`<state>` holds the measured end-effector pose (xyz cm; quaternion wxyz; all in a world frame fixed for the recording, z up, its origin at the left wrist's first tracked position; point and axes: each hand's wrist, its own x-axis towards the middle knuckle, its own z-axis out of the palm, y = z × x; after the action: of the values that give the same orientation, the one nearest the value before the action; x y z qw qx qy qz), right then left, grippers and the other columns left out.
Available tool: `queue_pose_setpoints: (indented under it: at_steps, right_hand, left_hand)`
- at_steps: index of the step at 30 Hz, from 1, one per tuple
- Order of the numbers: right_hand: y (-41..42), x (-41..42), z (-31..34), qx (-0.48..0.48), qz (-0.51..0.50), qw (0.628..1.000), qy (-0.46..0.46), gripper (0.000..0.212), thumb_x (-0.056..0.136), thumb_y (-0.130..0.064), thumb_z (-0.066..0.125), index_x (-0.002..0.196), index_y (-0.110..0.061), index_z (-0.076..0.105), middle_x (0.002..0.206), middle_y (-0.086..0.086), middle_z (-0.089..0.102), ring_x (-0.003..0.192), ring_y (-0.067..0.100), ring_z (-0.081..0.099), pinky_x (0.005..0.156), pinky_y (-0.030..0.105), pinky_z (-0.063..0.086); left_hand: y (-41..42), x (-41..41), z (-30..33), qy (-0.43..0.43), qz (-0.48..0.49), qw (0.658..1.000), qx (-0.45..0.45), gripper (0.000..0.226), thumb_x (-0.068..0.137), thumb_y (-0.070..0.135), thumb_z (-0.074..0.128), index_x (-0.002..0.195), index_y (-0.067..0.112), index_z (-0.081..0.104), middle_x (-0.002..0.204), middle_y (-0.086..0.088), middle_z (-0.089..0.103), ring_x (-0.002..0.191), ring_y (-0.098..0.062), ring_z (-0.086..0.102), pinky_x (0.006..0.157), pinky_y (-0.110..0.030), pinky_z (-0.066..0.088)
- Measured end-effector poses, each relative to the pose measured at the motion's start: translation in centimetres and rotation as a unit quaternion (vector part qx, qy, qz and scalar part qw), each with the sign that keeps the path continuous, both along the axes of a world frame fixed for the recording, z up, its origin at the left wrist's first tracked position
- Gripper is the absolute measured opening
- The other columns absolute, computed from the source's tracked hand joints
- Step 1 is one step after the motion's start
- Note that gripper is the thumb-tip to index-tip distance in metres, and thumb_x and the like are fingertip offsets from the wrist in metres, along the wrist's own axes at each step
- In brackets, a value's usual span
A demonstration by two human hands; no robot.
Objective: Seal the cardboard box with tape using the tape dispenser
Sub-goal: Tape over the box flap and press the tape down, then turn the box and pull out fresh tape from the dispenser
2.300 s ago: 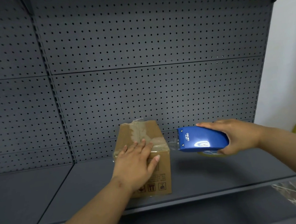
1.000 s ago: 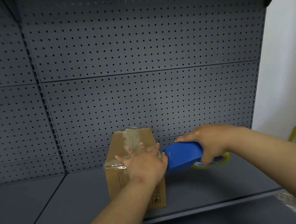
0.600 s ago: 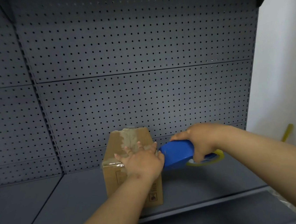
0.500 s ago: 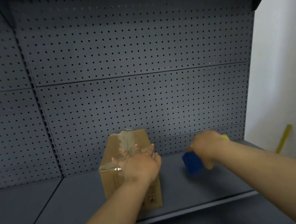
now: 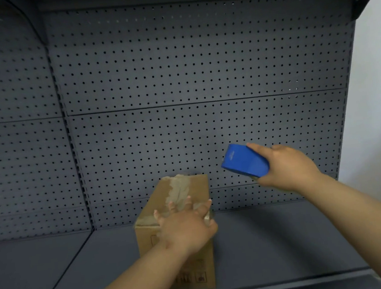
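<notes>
1. My left hand (image 5: 186, 227) stays pressed flat, fingers spread, on the near top edge of the cardboard box (image 5: 178, 235), gripping nothing, just pinning it down as it did a moment ago.
2. The cardboard box itself has not shifted; it sits on the grey shelf (image 5: 277, 241), its far side close to the pegboard (image 5: 177, 75) behind it. Clear tape (image 5: 178, 191) already runs down the middle of its top, wrinkled at the far end.
3. To the right of the box, my right hand (image 5: 286, 169) is wrapped around the blue tape dispenser (image 5: 244, 161). A second ago its nose touched the box's right side; now it is lifted up and away, well clear of the box.
4. I judge that strip cut and finished, and I may be repositioning for another pass.
</notes>
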<state>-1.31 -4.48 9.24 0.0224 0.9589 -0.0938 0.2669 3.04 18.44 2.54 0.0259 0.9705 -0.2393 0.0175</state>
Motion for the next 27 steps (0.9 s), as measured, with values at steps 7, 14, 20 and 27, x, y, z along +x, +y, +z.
queue_pose_setpoints:
  at_steps: [7, 14, 20, 27]
  right_hand:
    - [0.1, 2.1, 1.2, 0.041, 0.026, 0.998, -0.040, 0.084, 0.072, -0.048, 0.064, 0.141, -0.044, 0.016, 0.099, 0.004, 0.053, 0.089, 0.022, 0.051, 0.066, 0.032, 0.047]
    - [0.8, 3.9, 1.3, 0.059, 0.066, 0.995, -0.045, 0.084, 0.071, -0.055, 0.064, 0.140, -0.045, 0.018, 0.104, 0.003, 0.053, 0.096, 0.022, 0.051, 0.074, 0.036, 0.050]
    - [0.9, 5.5, 1.3, 0.065, 0.076, 0.994, -0.041, 0.084, 0.071, -0.052, 0.065, 0.140, -0.046, 0.017, 0.099, 0.001, 0.051, 0.088, 0.018, 0.046, 0.072, 0.034, 0.049]
    - [1.2, 7.3, 0.9, 0.060, 0.100, 0.993, -0.036, 0.084, 0.071, -0.050, 0.065, 0.140, -0.046, 0.017, 0.104, 0.003, 0.053, 0.095, 0.022, 0.051, 0.075, 0.035, 0.049]
  left_hand:
    - [6.0, 2.2, 1.6, 0.065, -0.139, 0.986, 0.062, 0.062, 0.093, 0.049, 0.035, 0.142, 0.055, -0.002, 0.159, 0.013, -0.008, 0.147, -0.021, -0.009, 0.116, -0.051, -0.006]
    - [12.1, 6.3, 3.9, 0.015, -0.173, 0.966, 0.192, 0.063, 0.098, 0.037, 0.039, 0.136, 0.051, -0.009, 0.156, 0.022, -0.003, 0.139, -0.004, -0.017, 0.116, -0.042, -0.007]
    - [13.6, 8.3, 3.2, -0.091, -0.007, 0.968, 0.233, 0.082, 0.092, -0.006, 0.032, 0.146, 0.048, 0.002, 0.160, 0.007, -0.004, 0.147, -0.023, -0.009, 0.118, -0.047, -0.005]
    - [7.7, 9.6, 1.0, 0.209, 0.169, 0.924, -0.272, 0.097, 0.075, 0.083, 0.024, 0.151, 0.024, 0.012, 0.159, -0.007, 0.017, 0.145, -0.032, 0.017, 0.115, -0.046, 0.020]
